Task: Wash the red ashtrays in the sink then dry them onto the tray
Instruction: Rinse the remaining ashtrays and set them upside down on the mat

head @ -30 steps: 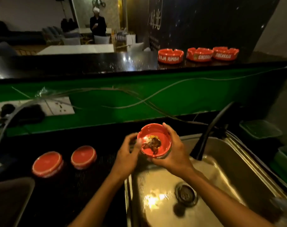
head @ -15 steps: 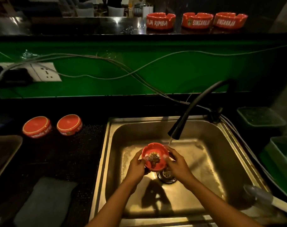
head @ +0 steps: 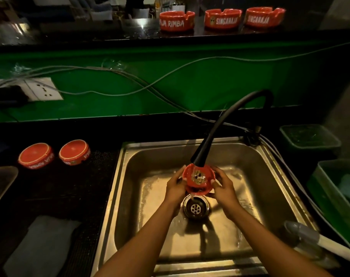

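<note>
A dirty red ashtray (head: 198, 179) with dark residue inside is held over the steel sink (head: 130, 188), right under the black faucet spout (head: 200, 158). My left hand (head: 175, 189) grips its left rim and my right hand (head: 224, 189) grips its right rim. The ashtray tilts toward me and water spills from its lower edge to the drain (head: 195, 207). Two red ashtrays (head: 36, 154) (head: 74, 151) lie upside down on the dark counter at left. Three more (head: 177, 21) (head: 223, 18) (head: 265, 17) stand on the upper bar ledge. A dark tray's (head: 0, 182) corner shows at far left.
A grey cloth (head: 40, 246) lies on the counter at the lower left. Cables (head: 130, 76) run along the green wall past a socket plate (head: 44, 88). Green bins (head: 309, 138) (head: 333, 196) stand right of the sink, with a grey-handled tool (head: 309, 238) at the sink's right corner.
Both hands brought the dirty ashtray from above the counter edge down into the sink and under the spout. Water now runs over it and pours out toward the drain.
</note>
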